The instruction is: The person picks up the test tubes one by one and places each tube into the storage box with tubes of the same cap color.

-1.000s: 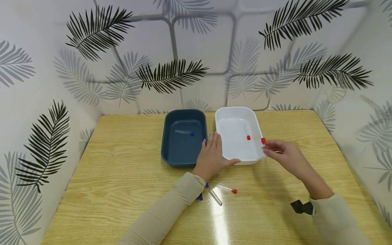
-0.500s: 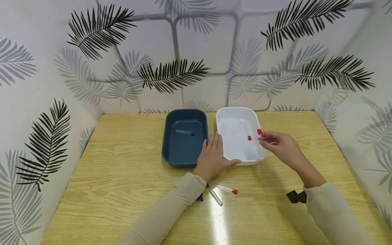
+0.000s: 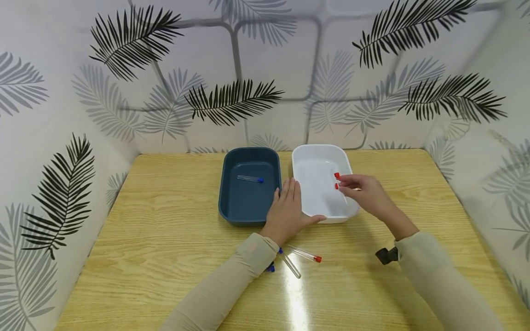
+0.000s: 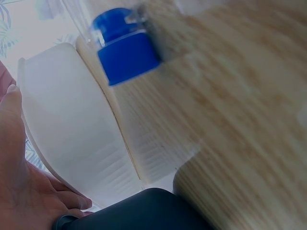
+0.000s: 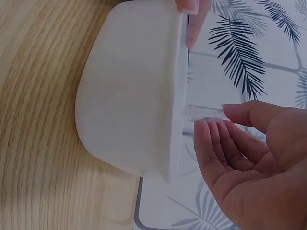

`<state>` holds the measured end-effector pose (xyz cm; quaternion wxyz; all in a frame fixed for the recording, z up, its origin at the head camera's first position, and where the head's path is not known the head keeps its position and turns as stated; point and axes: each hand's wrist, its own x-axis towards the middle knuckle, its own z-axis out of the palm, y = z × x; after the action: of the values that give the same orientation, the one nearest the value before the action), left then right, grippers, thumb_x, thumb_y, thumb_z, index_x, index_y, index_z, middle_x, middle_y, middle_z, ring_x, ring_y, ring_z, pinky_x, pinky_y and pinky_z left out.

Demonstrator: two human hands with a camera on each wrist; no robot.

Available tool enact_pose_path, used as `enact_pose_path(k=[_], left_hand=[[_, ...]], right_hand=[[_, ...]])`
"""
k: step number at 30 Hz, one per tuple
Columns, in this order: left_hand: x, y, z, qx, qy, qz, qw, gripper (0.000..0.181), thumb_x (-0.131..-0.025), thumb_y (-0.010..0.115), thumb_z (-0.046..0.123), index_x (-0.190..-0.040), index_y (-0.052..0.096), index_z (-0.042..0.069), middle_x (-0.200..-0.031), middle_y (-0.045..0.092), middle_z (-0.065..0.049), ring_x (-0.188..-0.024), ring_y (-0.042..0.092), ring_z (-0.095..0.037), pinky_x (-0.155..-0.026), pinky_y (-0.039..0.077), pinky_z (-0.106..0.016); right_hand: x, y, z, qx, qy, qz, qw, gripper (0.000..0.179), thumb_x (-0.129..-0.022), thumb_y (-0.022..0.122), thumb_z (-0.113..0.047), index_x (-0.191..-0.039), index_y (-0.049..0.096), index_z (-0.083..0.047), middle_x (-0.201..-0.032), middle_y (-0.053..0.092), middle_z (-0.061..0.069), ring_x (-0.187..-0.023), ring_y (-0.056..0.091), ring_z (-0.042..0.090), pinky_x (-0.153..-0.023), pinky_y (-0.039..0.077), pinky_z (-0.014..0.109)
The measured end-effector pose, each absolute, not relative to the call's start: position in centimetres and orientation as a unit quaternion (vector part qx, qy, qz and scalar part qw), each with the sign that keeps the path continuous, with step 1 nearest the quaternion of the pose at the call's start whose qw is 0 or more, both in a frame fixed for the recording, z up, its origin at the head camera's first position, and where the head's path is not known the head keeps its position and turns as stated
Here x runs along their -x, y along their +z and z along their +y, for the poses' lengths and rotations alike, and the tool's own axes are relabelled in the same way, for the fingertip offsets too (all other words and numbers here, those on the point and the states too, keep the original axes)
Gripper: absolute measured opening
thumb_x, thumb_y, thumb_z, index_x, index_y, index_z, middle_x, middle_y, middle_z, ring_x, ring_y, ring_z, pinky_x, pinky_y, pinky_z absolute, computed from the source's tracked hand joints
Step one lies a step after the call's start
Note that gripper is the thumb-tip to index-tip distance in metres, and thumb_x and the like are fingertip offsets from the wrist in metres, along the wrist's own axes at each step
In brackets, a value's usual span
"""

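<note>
A right hand (image 3: pixel 366 193) is holding a red-capped tube (image 3: pixel 337 175) over the white box (image 3: pixel 316 197).
Its grip is pinching the tube between thumb and fingers, while another red-capped tube (image 3: pixel 337 186) is lying in the box. The left hand (image 3: pixel 286 211) is touching the white box's near left side, its fingers stretching straight. To the left, the dark blue box (image 3: pixel 248 202) is holding a blue-capped tube (image 3: pixel 250 179).

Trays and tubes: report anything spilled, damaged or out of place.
No spill or damage shows. The dark tray and white tray look upright; only the loose capped tubes on the table, lying at mixed angles, look untidy.
</note>
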<state>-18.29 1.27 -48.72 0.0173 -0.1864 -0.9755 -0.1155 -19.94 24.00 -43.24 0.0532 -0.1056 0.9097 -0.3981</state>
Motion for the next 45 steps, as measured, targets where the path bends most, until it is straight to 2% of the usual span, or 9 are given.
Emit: enact_pose_path(k=[5,16,23,35,45], left_hand=[[18.3,-48.8,1.3,0.185,-0.110,-0.976,0.018,0.119,-0.069,0.026,0.089,-0.148,0.014,0.001,-0.153,0.014,-0.013,-0.141,0.006,-0.026,-0.110,0.015,-0.046],[18.3,-48.7,1.3,0.183,-0.114,-0.976,0.011,0.119,-0.068,0.027,0.089,-0.148,0.014,0.001,-0.154,0.012,-0.012,-0.141,0.005,-0.026,-0.110,0.014,-0.045],[18.4,-48.9,1.4,0.187,-0.111,-0.976,0.023,0.120,-0.068,0.026,0.089,-0.148,0.016,0.001,-0.153,0.014,-0.013,-0.141,0.006,-0.026,-0.110,0.015,-0.046],[18.2,-48.7,1.3,0.190,-0.114,-0.975,0.024,0.119,-0.068,0.026,0.089,-0.147,0.016,0.000,-0.153,0.014,-0.015,-0.140,0.008,-0.028,-0.110,0.016,-0.047],[18.3,-48.8,1.4,0.189,-0.109,-0.976,0.023,0.119,-0.069,0.026,0.088,-0.147,0.015,0.000,-0.153,0.014,-0.014,-0.140,0.008,-0.028,-0.110,0.016,-0.047]], right_hand=[[20.8,-44.3,23.3,0.112,-0.385,0.914,0.059,0.031,-0.089,0.064,-0.016,-0.116,0.063,0.000,-0.108,0.065,0.015,-0.096,0.060,0.029,-0.079,0.052,0.040],[22.0,-46.4,21.5,0.120,-0.382,0.914,0.070,0.029,-0.088,0.064,-0.012,-0.113,0.064,0.002,-0.107,0.066,0.016,-0.095,0.062,0.028,-0.081,0.051,0.040],[22.6,-47.2,20.2,0.107,-0.370,0.917,0.103,0.030,-0.089,0.063,-0.011,-0.116,0.063,0.002,-0.107,0.066,0.015,-0.096,0.061,0.027,-0.084,0.050,0.040],[23.5,-48.2,19.2,0.085,-0.348,0.919,0.164,0.031,-0.091,0.061,-0.016,-0.116,0.061,0.002,-0.105,0.065,0.015,-0.086,0.060,0.020,-0.080,0.051,0.034],[23.7,-48.4,19.1,0.060,-0.375,0.907,0.183,0.032,-0.091,0.060,-0.016,-0.117,0.060,0.003,-0.104,0.065,0.015,-0.081,0.062,0.017,-0.075,0.052,0.031]])
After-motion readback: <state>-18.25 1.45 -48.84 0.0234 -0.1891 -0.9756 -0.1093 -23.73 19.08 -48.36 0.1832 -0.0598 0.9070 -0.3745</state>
